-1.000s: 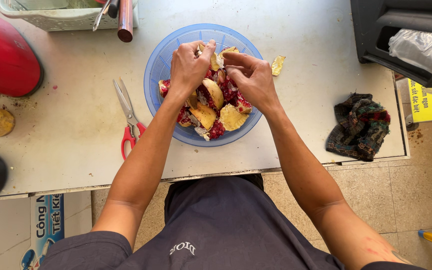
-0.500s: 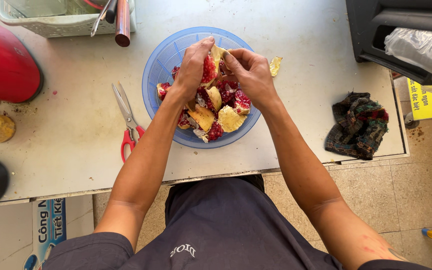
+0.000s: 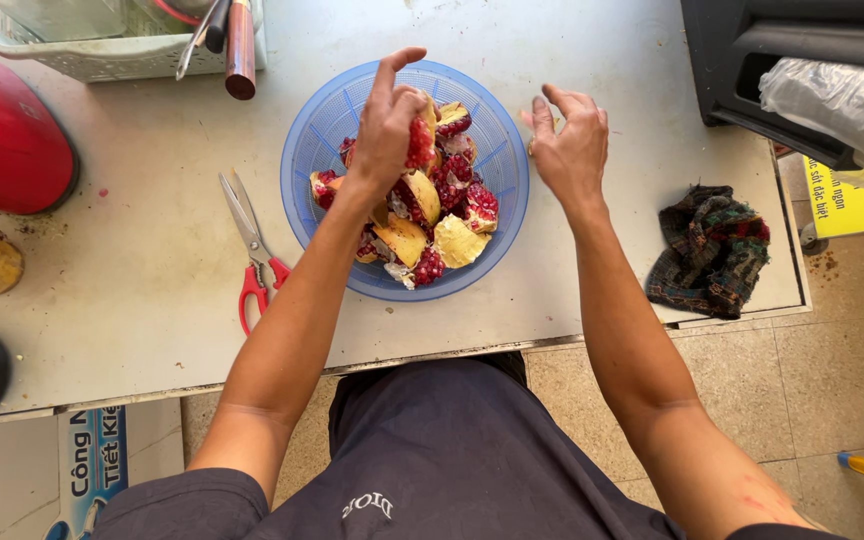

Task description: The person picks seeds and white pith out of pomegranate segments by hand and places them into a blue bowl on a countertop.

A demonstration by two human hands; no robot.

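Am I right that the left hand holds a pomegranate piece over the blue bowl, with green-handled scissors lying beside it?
Nearly. The left hand does hold a pomegranate piece over the blue bowl, but the scissors beside it have red handles, not green, as the head view shows.

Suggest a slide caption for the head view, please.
Left hand holds a pomegranate piece over a blue basket; right hand alongside.
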